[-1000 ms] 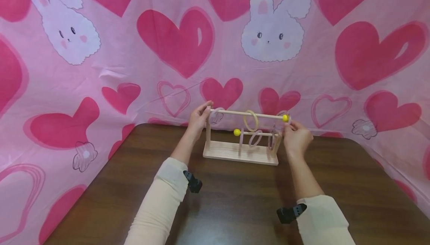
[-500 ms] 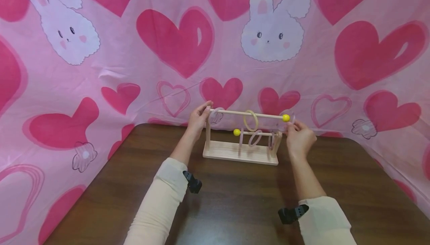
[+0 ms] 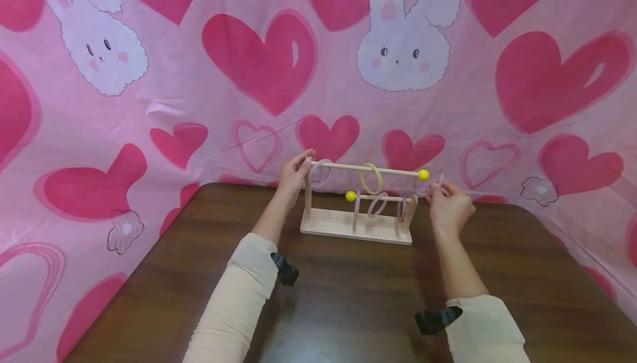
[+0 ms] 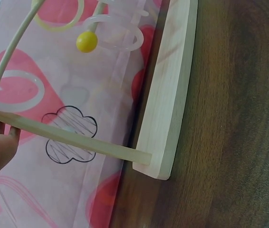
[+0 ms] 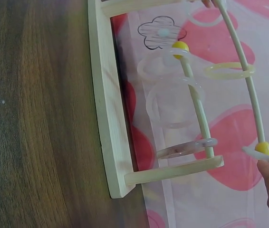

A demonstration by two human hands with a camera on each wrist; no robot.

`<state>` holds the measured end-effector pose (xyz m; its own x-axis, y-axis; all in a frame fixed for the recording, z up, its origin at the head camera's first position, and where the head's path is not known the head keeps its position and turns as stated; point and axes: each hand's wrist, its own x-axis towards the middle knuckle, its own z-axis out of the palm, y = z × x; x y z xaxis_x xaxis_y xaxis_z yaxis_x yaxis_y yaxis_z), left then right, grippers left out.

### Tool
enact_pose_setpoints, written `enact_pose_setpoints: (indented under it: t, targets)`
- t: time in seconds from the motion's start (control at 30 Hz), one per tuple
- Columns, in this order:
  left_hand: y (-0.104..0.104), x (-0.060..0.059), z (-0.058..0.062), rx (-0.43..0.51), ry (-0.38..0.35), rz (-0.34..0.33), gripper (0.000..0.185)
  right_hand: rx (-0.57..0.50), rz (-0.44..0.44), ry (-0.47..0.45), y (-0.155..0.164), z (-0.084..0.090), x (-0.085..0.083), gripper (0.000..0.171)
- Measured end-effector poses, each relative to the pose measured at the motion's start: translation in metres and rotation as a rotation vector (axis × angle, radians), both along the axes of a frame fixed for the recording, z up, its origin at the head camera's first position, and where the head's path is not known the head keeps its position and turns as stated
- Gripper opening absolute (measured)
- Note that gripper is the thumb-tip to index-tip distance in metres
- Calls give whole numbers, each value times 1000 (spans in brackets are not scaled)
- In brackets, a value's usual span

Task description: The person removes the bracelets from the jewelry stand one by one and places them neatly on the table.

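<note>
Wooden ring rack (image 3: 356, 224) standing upright near the far edge of the dark wood surface (image 3: 348, 296), long axis running left to right, base flat. Upper rod (image 3: 368, 170) level, tipped by a yellow ball (image 3: 423, 175) at its right end; yellow ring (image 3: 371, 179) hanging mid-rod. Lower rod (image 3: 380, 198) carrying pale rings, ball end pointing left. Left hand (image 3: 294, 175) gripping the top of the left post, fingers curled round it. Right hand (image 3: 448, 203) just beside the ball, pinching a clear ring (image 5: 260, 156) between fingertips, off the rod. Behind, a pink cloth backdrop (image 3: 199, 75) printed with hearts and rabbits.
</note>
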<state>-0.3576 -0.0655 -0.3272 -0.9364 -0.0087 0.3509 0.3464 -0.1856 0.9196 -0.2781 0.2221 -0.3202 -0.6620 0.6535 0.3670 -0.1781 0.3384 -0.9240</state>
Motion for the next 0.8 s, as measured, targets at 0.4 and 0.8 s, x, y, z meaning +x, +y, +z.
enact_pose_setpoints:
  t: [0.4,0.8]
  targets:
    - [-1,3,2,-6,-10,-8,35,-229,95,-52,3,1,5,29]
    - [0,3,1,6,-6,-12,36,-337,190,-45,3,-8,10,32]
